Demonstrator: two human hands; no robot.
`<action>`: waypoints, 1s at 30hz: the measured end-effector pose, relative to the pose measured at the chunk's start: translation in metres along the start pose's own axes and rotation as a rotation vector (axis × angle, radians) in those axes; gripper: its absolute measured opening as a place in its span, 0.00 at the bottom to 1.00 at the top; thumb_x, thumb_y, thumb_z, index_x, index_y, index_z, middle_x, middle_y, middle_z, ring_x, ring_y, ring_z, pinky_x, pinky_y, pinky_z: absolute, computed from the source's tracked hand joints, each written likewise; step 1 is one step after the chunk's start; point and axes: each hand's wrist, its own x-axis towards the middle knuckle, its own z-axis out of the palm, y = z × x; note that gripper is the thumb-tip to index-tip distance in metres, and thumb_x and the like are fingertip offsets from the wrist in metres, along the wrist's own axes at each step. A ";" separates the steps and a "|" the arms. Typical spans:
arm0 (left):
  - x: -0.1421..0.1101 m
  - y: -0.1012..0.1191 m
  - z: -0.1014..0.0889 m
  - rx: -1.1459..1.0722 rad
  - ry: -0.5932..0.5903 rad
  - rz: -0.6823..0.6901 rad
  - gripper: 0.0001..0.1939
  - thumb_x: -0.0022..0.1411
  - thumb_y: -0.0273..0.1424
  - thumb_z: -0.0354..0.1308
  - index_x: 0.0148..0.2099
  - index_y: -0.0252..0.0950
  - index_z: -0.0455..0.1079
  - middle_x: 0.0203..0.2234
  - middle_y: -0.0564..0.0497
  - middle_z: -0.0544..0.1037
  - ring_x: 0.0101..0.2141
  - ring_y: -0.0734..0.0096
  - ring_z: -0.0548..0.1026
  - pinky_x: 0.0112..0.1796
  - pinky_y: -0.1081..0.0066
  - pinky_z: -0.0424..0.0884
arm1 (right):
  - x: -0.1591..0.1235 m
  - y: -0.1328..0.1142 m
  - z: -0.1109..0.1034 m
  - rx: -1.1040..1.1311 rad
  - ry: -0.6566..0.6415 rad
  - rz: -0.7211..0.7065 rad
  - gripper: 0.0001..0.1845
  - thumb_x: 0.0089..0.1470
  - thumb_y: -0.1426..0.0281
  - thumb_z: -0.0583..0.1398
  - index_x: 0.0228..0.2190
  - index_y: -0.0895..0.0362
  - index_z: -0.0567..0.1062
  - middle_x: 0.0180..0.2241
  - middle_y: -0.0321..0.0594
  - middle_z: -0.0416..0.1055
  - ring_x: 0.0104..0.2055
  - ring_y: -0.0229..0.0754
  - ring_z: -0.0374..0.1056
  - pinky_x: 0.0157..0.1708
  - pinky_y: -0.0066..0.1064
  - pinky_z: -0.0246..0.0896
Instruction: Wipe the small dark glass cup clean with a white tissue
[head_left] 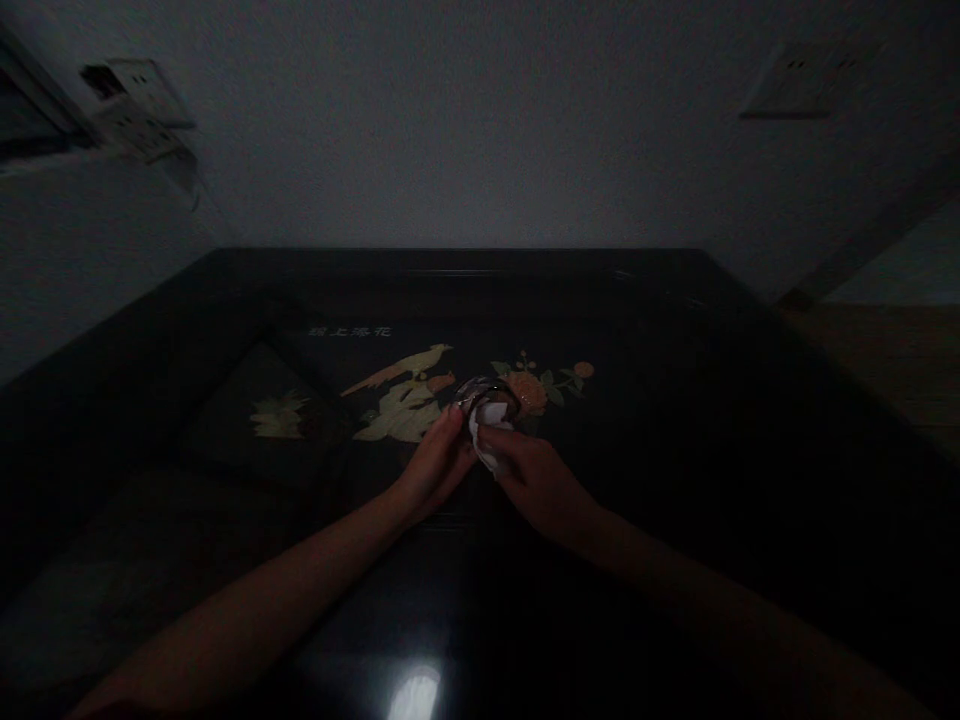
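My left hand (437,462) is closed on the near left side of a small round vessel (469,390) with a shiny rim, glass-like in the dim light. My right hand (532,468) pinches a crumpled white tissue (487,418), which lies against the vessel's near inner side. Both hands are close together above the dark glossy tabletop (645,450). Low light hides what the vessel is exactly, and part of its near side lies behind the tissue and fingers.
Inlaid in the tabletop are a pale bird (405,368), orange flowers (525,390) and some writing (350,332). A pale wall (465,130) rises behind its far edge. Socket plates (146,95) are at the upper left, another socket plate (802,80) at the upper right.
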 end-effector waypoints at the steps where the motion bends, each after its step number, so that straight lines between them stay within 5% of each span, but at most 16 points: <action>1: 0.000 0.000 0.000 -0.006 0.004 -0.006 0.21 0.55 0.42 0.63 0.48 0.36 0.71 0.43 0.47 0.77 0.47 0.61 0.73 0.49 0.64 0.67 | 0.001 0.003 -0.003 -0.044 -0.028 -0.020 0.25 0.49 0.84 0.53 0.49 0.61 0.72 0.50 0.48 0.73 0.51 0.45 0.70 0.51 0.37 0.63; 10: 0.003 -0.002 0.001 -0.049 0.022 -0.009 0.20 0.58 0.40 0.60 0.50 0.36 0.70 0.47 0.46 0.75 0.48 0.66 0.71 0.48 0.71 0.66 | 0.007 0.006 -0.024 -0.769 -0.076 -0.336 0.16 0.58 0.80 0.54 0.46 0.61 0.75 0.50 0.50 0.73 0.56 0.50 0.65 0.55 0.46 0.60; 14: 0.004 -0.002 0.001 -0.061 0.019 -0.015 0.20 0.59 0.41 0.59 0.50 0.34 0.70 0.48 0.45 0.75 0.50 0.64 0.70 0.50 0.69 0.65 | 0.007 0.002 -0.022 -0.839 -0.096 -0.336 0.16 0.58 0.79 0.54 0.47 0.62 0.74 0.49 0.51 0.73 0.55 0.50 0.66 0.51 0.43 0.64; 18: 0.002 0.001 0.004 -0.066 0.022 -0.065 0.21 0.58 0.42 0.60 0.50 0.34 0.70 0.46 0.44 0.76 0.51 0.60 0.70 0.51 0.65 0.65 | 0.005 0.003 -0.015 -0.689 -0.125 -0.244 0.20 0.57 0.81 0.53 0.50 0.62 0.72 0.49 0.50 0.73 0.52 0.48 0.68 0.49 0.40 0.67; 23: -0.001 0.003 0.006 -0.043 0.009 -0.093 0.22 0.58 0.43 0.59 0.50 0.35 0.70 0.46 0.44 0.76 0.51 0.56 0.70 0.50 0.62 0.66 | 0.002 0.001 -0.007 -0.244 -0.087 -0.083 0.27 0.51 0.85 0.49 0.50 0.62 0.71 0.50 0.50 0.72 0.52 0.47 0.68 0.52 0.41 0.62; 27: -0.002 0.001 0.003 0.015 0.037 -0.087 0.22 0.57 0.44 0.59 0.48 0.33 0.71 0.43 0.43 0.77 0.46 0.57 0.73 0.43 0.65 0.70 | 0.004 -0.005 -0.005 0.217 -0.068 0.051 0.23 0.54 0.82 0.49 0.47 0.58 0.73 0.43 0.42 0.76 0.42 0.42 0.72 0.43 0.35 0.67; 30: -0.002 0.001 0.001 0.029 0.048 -0.097 0.24 0.56 0.45 0.60 0.48 0.34 0.70 0.43 0.43 0.77 0.44 0.58 0.74 0.40 0.67 0.71 | 0.003 -0.006 -0.001 0.353 -0.036 0.068 0.21 0.54 0.80 0.51 0.48 0.58 0.72 0.44 0.41 0.75 0.41 0.41 0.72 0.42 0.33 0.66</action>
